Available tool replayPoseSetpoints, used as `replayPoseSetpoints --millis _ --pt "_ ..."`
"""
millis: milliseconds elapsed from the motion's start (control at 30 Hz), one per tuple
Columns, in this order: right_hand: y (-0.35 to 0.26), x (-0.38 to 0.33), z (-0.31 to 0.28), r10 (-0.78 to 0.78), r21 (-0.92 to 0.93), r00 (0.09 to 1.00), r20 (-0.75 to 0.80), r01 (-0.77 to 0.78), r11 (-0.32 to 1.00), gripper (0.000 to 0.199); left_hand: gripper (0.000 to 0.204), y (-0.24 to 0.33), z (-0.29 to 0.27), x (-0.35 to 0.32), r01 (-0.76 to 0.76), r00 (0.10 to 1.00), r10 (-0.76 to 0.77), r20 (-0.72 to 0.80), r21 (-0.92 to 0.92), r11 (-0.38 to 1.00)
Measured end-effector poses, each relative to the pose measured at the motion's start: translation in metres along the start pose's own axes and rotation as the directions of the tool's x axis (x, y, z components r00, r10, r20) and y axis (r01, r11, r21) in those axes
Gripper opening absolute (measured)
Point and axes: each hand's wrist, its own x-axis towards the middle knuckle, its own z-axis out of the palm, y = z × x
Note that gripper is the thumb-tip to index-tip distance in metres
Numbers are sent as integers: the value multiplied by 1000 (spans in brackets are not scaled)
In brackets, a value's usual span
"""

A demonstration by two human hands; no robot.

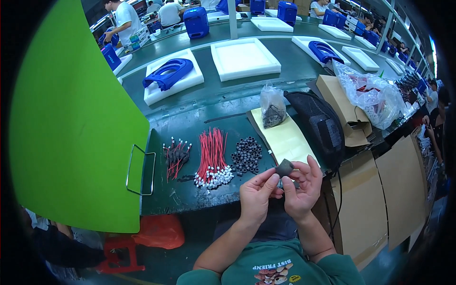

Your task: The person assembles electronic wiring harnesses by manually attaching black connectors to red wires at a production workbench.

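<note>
Dark grey matte ring-shaped core (pixel 284 167), smooth and rounded, is pinched between fingertips of the left hand (pixel 257 194) and right hand (pixel 302 186); similar small black rings (pixel 246 155) lie far-left.

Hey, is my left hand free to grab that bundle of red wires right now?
Probably not at once: the left hand is pinching a small dark ring together with the right hand. The red wires lie uncovered on the table just ahead-left, nothing blocking them.
</note>
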Motion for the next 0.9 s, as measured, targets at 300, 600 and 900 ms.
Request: replayPoseSetpoints --millis 300,600,900 --pt "1 -5 3 -82 -139 993 82 93 986 57 18 -7 -4 9 -151 988 151 -28 -34 988" --pt "0 -4 4 -75 -220 993 91 93 971 58 18 8 -10 9 -174 984 175 42 -17 985" --pt "-4 -7 6 -81 -248 986 148 117 962 56 17 9 -21 13 -184 976 184 119 -7 983"
